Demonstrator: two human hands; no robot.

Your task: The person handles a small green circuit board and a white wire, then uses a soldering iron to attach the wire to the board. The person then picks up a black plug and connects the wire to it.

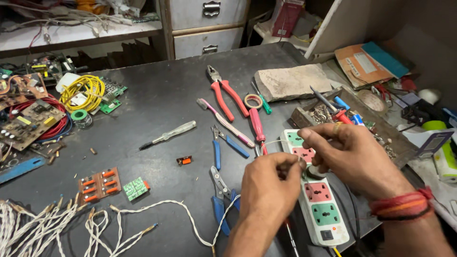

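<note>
Head view: left hand [270, 185] is pinched shut on a thin white wire [273, 141], fingertips meeting the right hand [350, 154], whose fingers close on something small beside it; what, I cannot tell. Both hover over a white power strip [320, 204]. Just left lie blue cutters [220, 197], red pliers [227, 96], a clear screwdriver [169, 135] and twisted white wires [128, 223] on the dark table [157, 95].

A red carton [287, 18] is standing at the top centre of the frame, beside the drawers. In the upper right, a brown cardboard packet [358, 65] (bearing a white label) is lying under a teal flat box [386, 58].
</note>
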